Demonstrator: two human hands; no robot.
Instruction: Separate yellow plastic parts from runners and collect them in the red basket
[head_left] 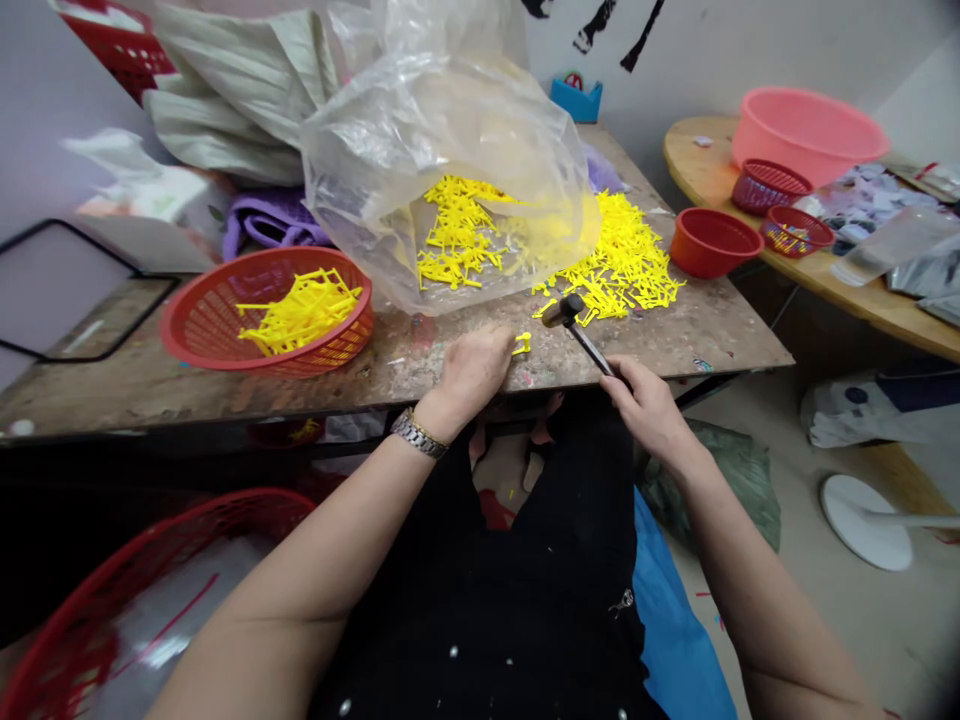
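My left hand (pixel 478 368) is closed on a small yellow plastic piece (pixel 523 344), whose end sticks out past the fingers just above the worktable (pixel 397 375). In my right hand (pixel 643 405) is the handle of a small hammer (pixel 589 346). Its dark head is raised a little to the right of the yellow piece. Beyond the hammer, a heap of yellow plastic pieces (pixel 630 262) spills from a clear plastic bag (pixel 367 215). Left of my left hand, a red basket (pixel 180 325) holds more of the same pieces.
A red bowl (pixel 715 243) stands at the table's right end. The round wooden table (pixel 697 150) behind it carries a pink basin (pixel 810 130) and small baskets. At the back left are a tissue box (pixel 150 215) and a black wire frame (pixel 90 355). A large red basket (pixel 97 590) sits below, left.
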